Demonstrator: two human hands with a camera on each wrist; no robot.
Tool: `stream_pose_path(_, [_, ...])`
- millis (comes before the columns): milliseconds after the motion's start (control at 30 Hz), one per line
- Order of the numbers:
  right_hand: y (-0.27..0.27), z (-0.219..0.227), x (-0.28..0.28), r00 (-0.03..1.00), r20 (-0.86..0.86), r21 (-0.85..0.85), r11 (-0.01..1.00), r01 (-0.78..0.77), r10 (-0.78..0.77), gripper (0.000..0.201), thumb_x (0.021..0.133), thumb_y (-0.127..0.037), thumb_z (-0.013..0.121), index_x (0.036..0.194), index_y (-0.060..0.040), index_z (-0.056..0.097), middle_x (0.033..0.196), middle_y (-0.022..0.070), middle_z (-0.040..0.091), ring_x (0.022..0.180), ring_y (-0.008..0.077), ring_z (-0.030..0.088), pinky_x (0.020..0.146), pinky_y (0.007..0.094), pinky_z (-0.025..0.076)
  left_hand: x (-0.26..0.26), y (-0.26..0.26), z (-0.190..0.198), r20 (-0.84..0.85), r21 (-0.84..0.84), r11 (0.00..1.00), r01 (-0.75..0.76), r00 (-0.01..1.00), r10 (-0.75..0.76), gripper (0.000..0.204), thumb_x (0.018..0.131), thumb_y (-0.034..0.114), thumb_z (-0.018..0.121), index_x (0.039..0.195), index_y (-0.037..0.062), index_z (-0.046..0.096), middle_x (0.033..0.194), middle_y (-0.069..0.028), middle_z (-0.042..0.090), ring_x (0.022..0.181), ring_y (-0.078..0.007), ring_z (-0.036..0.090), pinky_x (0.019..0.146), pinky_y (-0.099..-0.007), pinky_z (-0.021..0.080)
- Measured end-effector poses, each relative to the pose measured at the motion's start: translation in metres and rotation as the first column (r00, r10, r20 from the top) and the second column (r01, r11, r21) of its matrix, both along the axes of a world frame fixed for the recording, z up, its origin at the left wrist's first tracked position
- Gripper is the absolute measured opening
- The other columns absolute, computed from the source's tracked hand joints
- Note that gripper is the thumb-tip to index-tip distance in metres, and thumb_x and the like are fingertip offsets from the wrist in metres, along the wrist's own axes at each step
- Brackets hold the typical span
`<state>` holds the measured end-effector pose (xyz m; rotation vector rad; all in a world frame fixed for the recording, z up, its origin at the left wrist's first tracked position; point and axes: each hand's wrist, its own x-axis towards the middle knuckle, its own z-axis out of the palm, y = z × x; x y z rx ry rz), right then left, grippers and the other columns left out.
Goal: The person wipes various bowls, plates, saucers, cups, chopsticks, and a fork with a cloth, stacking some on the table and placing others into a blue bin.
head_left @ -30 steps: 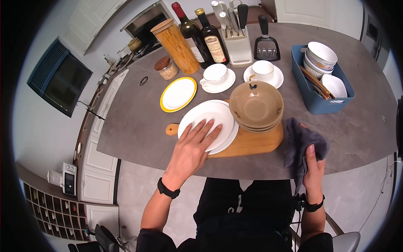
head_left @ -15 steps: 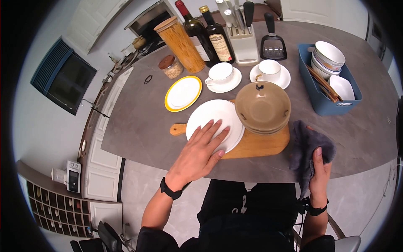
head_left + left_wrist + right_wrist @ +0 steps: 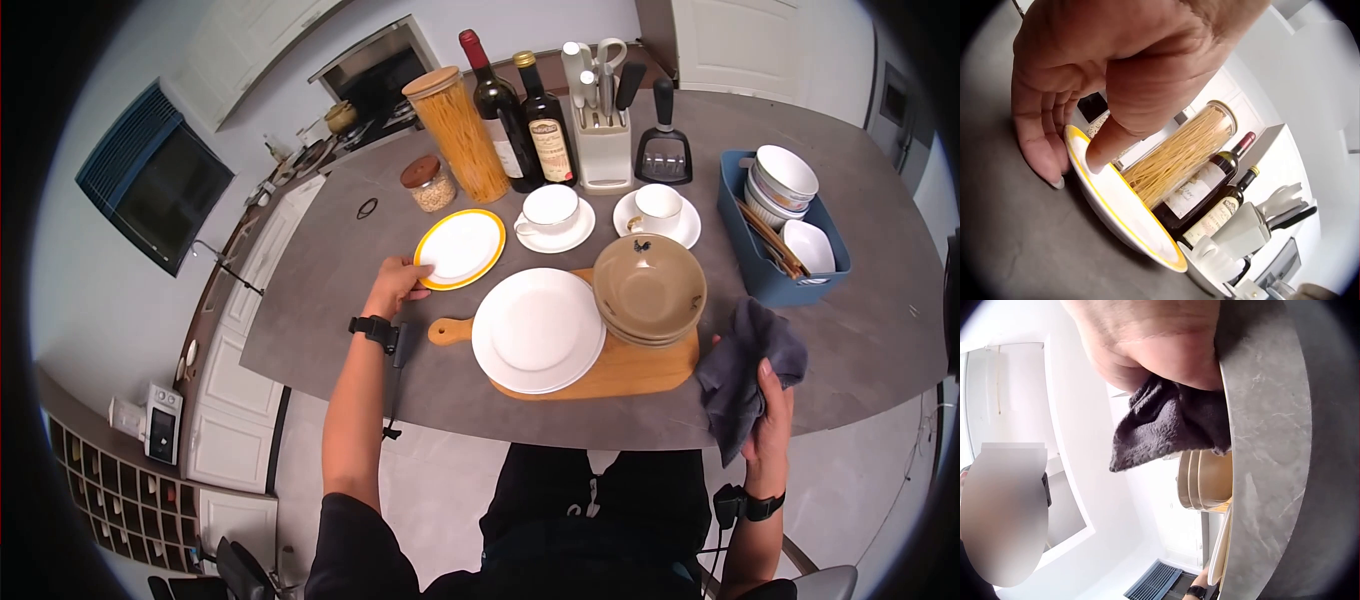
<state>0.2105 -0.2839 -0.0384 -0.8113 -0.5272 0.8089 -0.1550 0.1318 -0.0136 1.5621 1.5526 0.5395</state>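
My left hand point(image 3: 397, 284) pinches the left edge of a white plate with a yellow rim point(image 3: 462, 248). In the left wrist view the thumb lies on top of the plate point(image 3: 1124, 203) and the fingers are at its outer side. My right hand point(image 3: 772, 415) grips a dark grey cloth point(image 3: 752, 362) at the table's front right. Stacked white plates point(image 3: 538, 328) sit on a wooden board point(image 3: 640, 372), beside stacked brown bowls point(image 3: 650, 285). The right wrist view shows the cloth point(image 3: 1169, 422) hanging from the hand.
Behind the plates stand two cups on saucers point(image 3: 556, 232), a pasta jar point(image 3: 462, 140), a smaller jar point(image 3: 428, 185), two bottles point(image 3: 508, 125), a knife block point(image 3: 605, 155) and a black-handled tool point(image 3: 664, 150). A blue bin point(image 3: 740, 220) holds bowls and chopsticks at the right.
My left hand has left the stacked white plates, moved left and away from me, and taken hold of the yellow-rimmed plate's edge. The right hand still holds the cloth.
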Motion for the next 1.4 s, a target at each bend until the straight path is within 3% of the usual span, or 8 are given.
stream_pose_path(200, [-0.002,-0.01,0.016,0.932,-0.349,0.088,0.994,-0.068,0.095,0.062,0.105,-0.04,0.047,0.15,0.0019,0.042,0.148,0.0157,0.053,0.135,0.028,0.052,0.115,0.0407,0.039,-0.006,-0.012,0.003,0.407,-0.039,0.998,-0.046,0.911,0.058,0.03,0.101,0.009,0.058,0.124,-0.0096,0.054,0.105,-0.0151,0.069,0.087,-0.0196,0.072,0.072,-0.0324,0.065])
stream_pose_path(467, [0.014,0.043,-0.067,0.968,0.016,0.208,0.948,0.241,-0.249,0.062,0.106,-0.041,0.043,0.151,0.0011,0.041,0.152,0.0142,0.05,0.138,0.0285,0.049,0.119,0.0398,0.033,-0.031,-0.137,0.05,0.703,0.109,0.989,-0.101,0.711,-0.005,0.033,0.1,0.005,0.051,0.129,-0.0117,0.049,0.121,-0.02,0.066,0.103,-0.0244,0.071,0.088,-0.0335,0.062])
stream_pose_path(567, [0.056,0.077,-0.124,0.873,0.384,0.272,0.941,0.203,-0.299,0.064,0.107,-0.041,0.04,0.152,0.0039,0.038,0.158,0.0141,0.042,0.145,0.0314,0.041,0.121,0.0426,0.028,-0.026,-0.192,0.055,0.918,-0.167,0.985,-0.036,0.358,0.169,0.043,0.102,0.014,0.046,0.138,-0.0094,0.045,0.138,-0.0195,0.059,0.127,-0.03,0.058,0.113,-0.0445,0.043])
stream_pose_path(667, [0.105,0.102,-0.162,-0.2,0.943,0.293,0.949,0.12,-0.266,0.076,0.085,-0.019,0.065,0.155,-0.0055,0.039,0.161,0.0244,0.03,0.152,0.0417,0.024,0.122,0.0584,0.017,-0.01,-0.247,0.056,0.97,-0.182,0.964,0.195,0.195,0.143,0.047,0.107,0.025,0.046,0.144,-0.0029,0.044,0.146,-0.0167,0.054,0.132,-0.0304,0.055,0.116,-0.0451,0.04])
stream_pose_path(967, [0.08,0.063,-0.223,-0.184,0.982,-0.131,0.848,-0.513,0.04,0.071,0.099,-0.033,0.056,0.158,-0.0037,0.031,0.167,0.0216,0.02,0.156,0.0376,0.013,0.124,0.0565,0.009,-0.026,-0.287,0.031,0.986,-0.14,0.97,0.196,0.114,0.119,0.085,0.096,0.077,0.036,0.145,0.008,0.049,0.141,-0.0132,0.057,0.13,-0.0282,0.055,0.11,-0.045,0.045])
stream_pose_path(1200, [0.123,0.088,-0.211,-0.216,0.957,0.092,0.911,-0.402,-0.192,0.066,0.096,-0.037,0.058,0.153,-0.0067,0.042,0.163,0.019,0.031,0.153,0.0385,0.022,0.123,0.0558,0.013,0.004,-0.313,0.029,0.996,-0.065,0.973,0.222,0.068,0.051,0.089,0.095,0.081,0.028,0.161,0.0213,0.022,0.165,-0.0076,0.028,0.148,-0.0282,0.036,0.12,-0.0455,0.033])
stream_pose_path(1267, [0.134,0.093,-0.202,-0.186,0.966,0.101,0.921,-0.376,-0.182,0.067,0.094,-0.033,0.063,0.154,-0.014,0.042,0.162,0.0179,0.032,0.151,0.0389,0.025,0.122,0.0594,0.014,0.009,-0.317,0.032,0.951,-0.05,0.992,0.119,0.309,0.011,0.086,0.097,0.076,0.03,0.161,0.0186,0.021,0.163,-0.0087,0.031,0.147,-0.0282,0.038,0.12,-0.045,0.034])
stream_pose_path(1400, [0.14,0.105,-0.177,-0.2,0.977,0.025,0.976,-0.217,-0.07,0.077,0.087,-0.027,0.07,0.155,-0.011,0.038,0.156,0.0208,0.038,0.142,0.0394,0.039,0.12,0.0519,0.026,0.003,-0.312,0.03,0.926,0.016,0.997,0.077,0.376,-0.044,0.082,0.101,0.07,0.032,0.155,0.008,0.034,0.153,-0.0115,0.047,0.14,-0.0276,0.048,0.117,-0.043,0.039])
